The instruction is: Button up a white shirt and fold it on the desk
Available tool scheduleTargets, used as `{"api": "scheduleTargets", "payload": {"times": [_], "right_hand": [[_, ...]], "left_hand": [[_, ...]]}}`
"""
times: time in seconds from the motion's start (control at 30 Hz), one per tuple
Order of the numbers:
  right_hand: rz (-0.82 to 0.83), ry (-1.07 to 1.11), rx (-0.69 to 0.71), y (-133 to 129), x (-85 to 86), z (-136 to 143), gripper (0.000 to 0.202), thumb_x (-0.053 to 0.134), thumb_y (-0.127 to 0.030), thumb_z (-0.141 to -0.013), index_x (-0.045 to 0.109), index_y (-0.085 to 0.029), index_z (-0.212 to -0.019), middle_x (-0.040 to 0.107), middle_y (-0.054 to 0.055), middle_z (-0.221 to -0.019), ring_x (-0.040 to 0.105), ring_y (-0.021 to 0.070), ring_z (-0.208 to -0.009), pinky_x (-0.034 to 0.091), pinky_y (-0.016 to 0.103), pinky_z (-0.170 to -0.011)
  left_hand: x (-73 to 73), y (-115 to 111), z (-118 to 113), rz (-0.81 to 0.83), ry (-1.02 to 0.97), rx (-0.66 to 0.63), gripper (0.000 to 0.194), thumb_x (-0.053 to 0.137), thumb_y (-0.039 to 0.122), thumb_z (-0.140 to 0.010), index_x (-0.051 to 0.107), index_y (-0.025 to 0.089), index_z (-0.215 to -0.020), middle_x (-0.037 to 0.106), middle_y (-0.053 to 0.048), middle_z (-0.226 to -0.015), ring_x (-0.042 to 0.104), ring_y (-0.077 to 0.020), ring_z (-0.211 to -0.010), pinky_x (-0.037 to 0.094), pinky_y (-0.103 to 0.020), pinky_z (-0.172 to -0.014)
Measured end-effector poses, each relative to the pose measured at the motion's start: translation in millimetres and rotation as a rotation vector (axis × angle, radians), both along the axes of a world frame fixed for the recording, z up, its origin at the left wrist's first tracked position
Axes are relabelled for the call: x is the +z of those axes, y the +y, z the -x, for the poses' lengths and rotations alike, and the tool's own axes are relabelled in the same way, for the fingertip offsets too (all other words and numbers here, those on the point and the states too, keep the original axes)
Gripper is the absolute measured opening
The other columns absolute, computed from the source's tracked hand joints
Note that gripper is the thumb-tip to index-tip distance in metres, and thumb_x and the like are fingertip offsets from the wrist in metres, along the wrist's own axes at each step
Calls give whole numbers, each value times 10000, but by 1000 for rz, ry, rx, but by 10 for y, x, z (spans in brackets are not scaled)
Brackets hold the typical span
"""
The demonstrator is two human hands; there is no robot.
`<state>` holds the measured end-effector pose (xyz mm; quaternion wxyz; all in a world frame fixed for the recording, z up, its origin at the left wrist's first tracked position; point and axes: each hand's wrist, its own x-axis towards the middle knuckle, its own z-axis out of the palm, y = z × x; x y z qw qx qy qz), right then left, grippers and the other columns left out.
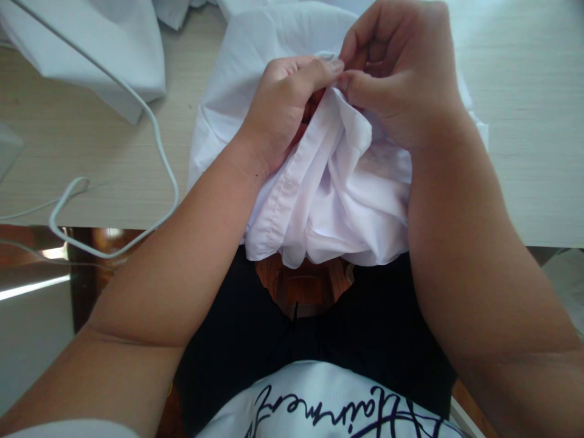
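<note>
"Which part of the white cloth (326, 182) do the fingers (319, 74) pinch?"
"Can't tell; their tips hide it."
"And its far end?"
"Cut off up top, as is the white cable (156, 128)."

Pale table (524, 152), white garment (274, 36) draped over its edge, white cloth (128, 36) and cable (160, 146) at left

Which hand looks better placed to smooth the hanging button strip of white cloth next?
Probably the left hand: the button strip runs down close beside its palm and wrist. The right hand is near the strip's upper end, farther from most of it, with folds of white cloth between.
</note>
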<state>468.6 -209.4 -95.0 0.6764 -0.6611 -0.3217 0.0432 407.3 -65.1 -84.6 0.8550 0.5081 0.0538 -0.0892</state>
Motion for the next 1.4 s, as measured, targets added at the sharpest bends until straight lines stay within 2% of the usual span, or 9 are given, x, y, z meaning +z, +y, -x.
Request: {"api": "scheduleTargets", "payload": {"times": [0.1, 0.13, 0.3, 0.5, 0.73, 0.87, 1.1, 1.23, 1.4], "right_hand": [[-5, -6, -9, 8, -3, 9, 187, 610, 31, -667, 625, -111, -790, 526, -93, -540, 471, 41, -464, 285, 163, -423], [-3, -10, -12, 11, -7, 12, 182, 607, 31, -679, 624, -109, -793, 519, -95, -545, 467, 41, -462, 289, 166, -429], [-26, -20, -11, 28, -37, 14, 178, 598, 36, -692, 617, -109, -793, 511, -98, -542, 461, 58, -432, 311, 192, -414], [-12, -1, 8, 7, -7, 17, 183, 616, 26, -705, 618, -112, -824, 547, -84, -568, 513, 75, -460, 333, 200, -428], [73, -64, -82, -20, 23, 54, 113, 652, -38, -737, 675, -84, -837, 586, -46, -632, 556, 71, -537, 376, 189, -494], [82, -19, -59, -23, 18, 48, 97, 652, -48, -751, 670, -88, -838, 570, -56, -621, 552, 66, -541, 403, 188, -510], [94, 24, -22, -42, 37, 35, 106, 626, -42, -770, 664, -93, -855, 561, -70, -607, 539, 51, -540, 414, 169, -501], [105, 14, -26, -49, 45, 45, 124, 611, -42, -778, 671, -94, -874, 550, -69, -614, 534, 50, -542, 416, 170, -501], [93, 18, -23, -46, 54, 63, 130, 594, -38, -782, 664, -94, -876, 541, -61, -641, 524, 51, -537, 411, 179, -495]], "left_hand": [[-49, 21, -26, -89, -218, -81, 151, 492, 102, -897, 530, 98, -751, 471, 21, -617, 474, -75, -525, 352, -196, -565], [-64, 29, -33, -96, -233, -85, 138, 493, 109, -889, 522, 99, -754, 466, 20, -624, 470, -77, -526, 353, -199, -568], [-110, 47, -60, -105, -234, -74, 157, 492, 103, -871, 471, 124, -717, 425, 20, -630, 459, -86, -532, 357, -212, -612], [-156, 66, -102, -35, -262, -81, 180, 457, 66, -893, 475, 116, -721, 462, 15, -615, 485, -84, -541, 360, -196, -580], [-197, 69, -123, -27, -329, -72, 173, 449, 45, -924, 542, 48, -779, 515, -2, -631, 540, -87, -603, 407, -196, -608], [-214, 76, -135, -59, -330, -84, 157, 456, 53, -930, 562, 27, -817, 509, -1, -656, 499, -71, -590, 383, -193, -603], [-271, 92, -180, -74, -357, -67, 171, 468, 45, -898, 501, 91, -737, 459, 12, -641, 454, -65, -551, 317, -195, -559], [-288, 106, -202, -112, -357, -70, 226, 429, 28, -923, 506, 90, -719, 457, 7, -624, 472, -71, -555, 285, -197, -554], [-256, 103, -180, -117, -366, -80, 195, 467, 53, -917, 512, 92, -731, 458, 9, -616, 475, -81, -565, 281, -207, -553]]}}
